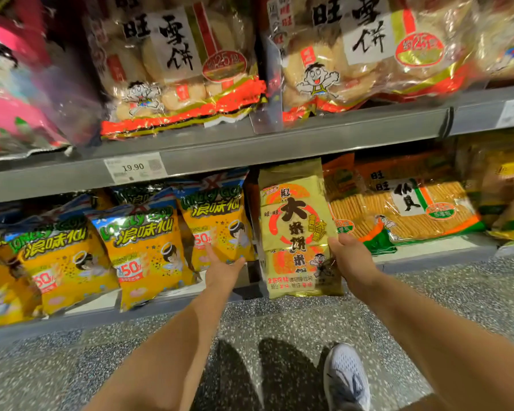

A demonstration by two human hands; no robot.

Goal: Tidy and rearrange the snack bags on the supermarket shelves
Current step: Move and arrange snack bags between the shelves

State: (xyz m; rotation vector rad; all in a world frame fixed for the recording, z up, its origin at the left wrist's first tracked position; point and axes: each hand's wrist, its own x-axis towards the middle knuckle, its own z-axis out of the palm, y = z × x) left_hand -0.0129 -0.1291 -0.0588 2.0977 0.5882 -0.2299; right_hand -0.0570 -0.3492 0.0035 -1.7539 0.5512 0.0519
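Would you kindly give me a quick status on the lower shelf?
Right hand holds the gold rice-cracker bag upright at the shelf edge. Left hand open against a yellow snack bag. Nothing blocking.

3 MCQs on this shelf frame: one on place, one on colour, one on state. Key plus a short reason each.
1. Where is the price tag reading 19.90?
A. On the upper shelf's front edge
B. On the floor
C. On the gold bag

2. Main colour of the snack bags at lower left?
A. Purple
B. Yellow-orange
C. White

3. What is the right hand doing?
A. Hanging free
B. Gripping the gold bag's right edge
C. Touching the shoe

Key: 1 A, the tag sits on the grey rail; 2 B, yellow-orange fronts; 3 B, thumb is on the bag's edge.
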